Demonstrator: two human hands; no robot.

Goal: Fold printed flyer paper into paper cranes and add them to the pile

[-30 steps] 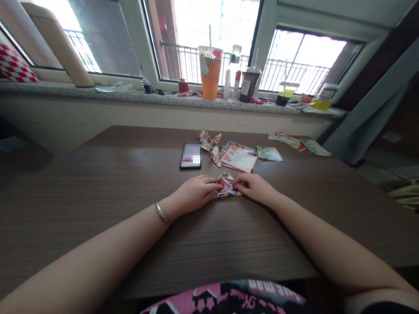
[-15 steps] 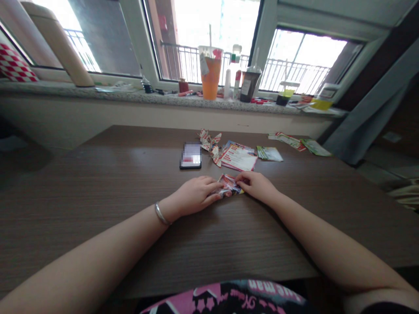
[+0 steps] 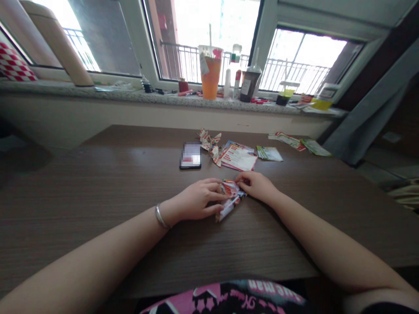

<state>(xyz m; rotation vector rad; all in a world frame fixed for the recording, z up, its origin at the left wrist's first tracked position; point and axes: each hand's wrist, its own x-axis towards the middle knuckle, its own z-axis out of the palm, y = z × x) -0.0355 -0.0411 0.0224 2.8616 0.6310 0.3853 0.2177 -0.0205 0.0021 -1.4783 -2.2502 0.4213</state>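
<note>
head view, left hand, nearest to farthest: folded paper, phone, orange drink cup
From the left hand:
1. Folded printed paper, touching it, to its right
2. Phone, ahead on the table
3. Orange drink cup, farthest, on the windowsill

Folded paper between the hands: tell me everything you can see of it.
The folded paper is a small, multi-layered wedge of printed sheet, with red, orange and white patterning and a slight sheen. Its creases are sharp, and it narrows to a point toward the lower left. The wider end lies up and to the right. It sits low over the wooden table, held between the left hand, whose fingers cover its left side, and the right hand, whose fingertips touch its upper right end. Any print is too small to read.
</note>
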